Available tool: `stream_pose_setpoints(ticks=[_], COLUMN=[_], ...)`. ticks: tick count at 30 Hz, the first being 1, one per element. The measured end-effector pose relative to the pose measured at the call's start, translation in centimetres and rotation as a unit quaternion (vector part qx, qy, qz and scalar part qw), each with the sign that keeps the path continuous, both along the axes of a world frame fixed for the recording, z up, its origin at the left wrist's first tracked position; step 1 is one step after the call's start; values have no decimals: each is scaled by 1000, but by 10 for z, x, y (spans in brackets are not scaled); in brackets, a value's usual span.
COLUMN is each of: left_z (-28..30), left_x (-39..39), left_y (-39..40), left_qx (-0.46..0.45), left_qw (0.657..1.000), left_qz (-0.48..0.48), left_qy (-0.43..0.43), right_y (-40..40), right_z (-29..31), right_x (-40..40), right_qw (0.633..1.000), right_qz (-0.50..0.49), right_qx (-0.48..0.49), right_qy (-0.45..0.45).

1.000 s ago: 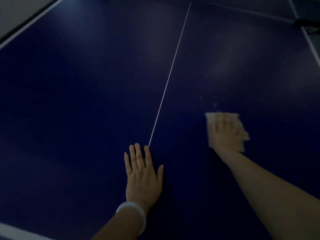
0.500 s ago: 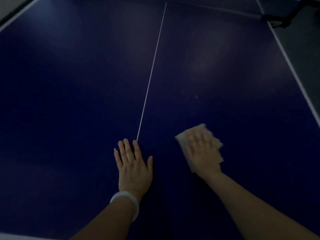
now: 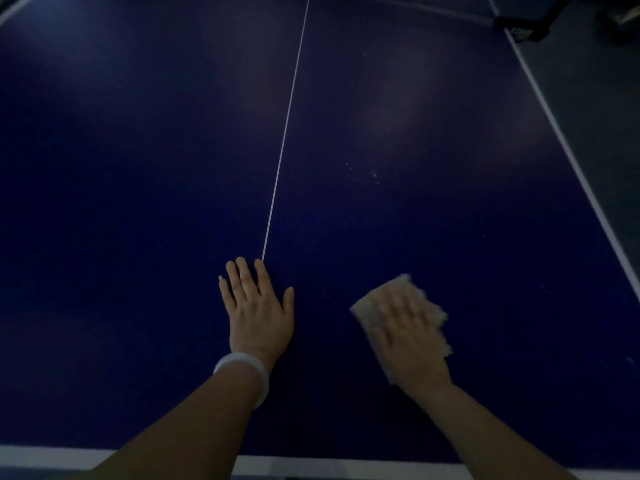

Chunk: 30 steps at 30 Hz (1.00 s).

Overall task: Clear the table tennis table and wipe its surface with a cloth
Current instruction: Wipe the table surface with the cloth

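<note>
Left hand (image 3: 258, 315): flat, fingers straight, bracing on table (image 3: 138, 202) at centre line (image 3: 284, 143). Right hand (image 3: 408, 337): flat, pressing cloth (image 3: 398, 289) down, blurred. Risk: specks (image 3: 363, 173) beyond may be missed. Room: bare surface ahead; right edge (image 3: 571, 161) near.

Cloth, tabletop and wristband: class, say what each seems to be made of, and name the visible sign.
Cloth: a soft, pale woven or paper-like fabric, judging by its frayed, ragged edge under the right hand; motion blur leaves it open.
Tabletop: hard, smooth painted board, dark blue with a dull sheen and crisp white lines.
Wristband: a smooth, pale, rigid-looking ring, perhaps plastic or stone.
</note>
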<state>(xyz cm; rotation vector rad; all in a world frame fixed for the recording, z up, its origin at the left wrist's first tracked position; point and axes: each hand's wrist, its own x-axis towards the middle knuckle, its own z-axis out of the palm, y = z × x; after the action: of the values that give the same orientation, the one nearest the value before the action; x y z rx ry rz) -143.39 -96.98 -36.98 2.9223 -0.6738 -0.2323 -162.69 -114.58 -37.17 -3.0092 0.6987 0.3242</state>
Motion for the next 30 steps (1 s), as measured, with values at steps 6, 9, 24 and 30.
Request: stream_pose_setpoints(ticks=[6,9,24,30], left_z=[2,4,15,0], left_x=[-1,-2,-150,-171], left_y=[1,1,-49,-50], left_qx=[-2,3,-70,-9], left_qw=[1000,1000,986,990], left_qz=[-2,0,-144,-142], left_qy=[0,-1,51,-17], right_y=[-8,44,-5,13], right_z=[20,18,16,1], right_x=[-14,2,-111,-157], right_qw=[941,972,943,996], right_qz=[-336,-226,-326,-30], right_qx=[36,39,14,20], right_qy=[-20,-50,-63,-78])
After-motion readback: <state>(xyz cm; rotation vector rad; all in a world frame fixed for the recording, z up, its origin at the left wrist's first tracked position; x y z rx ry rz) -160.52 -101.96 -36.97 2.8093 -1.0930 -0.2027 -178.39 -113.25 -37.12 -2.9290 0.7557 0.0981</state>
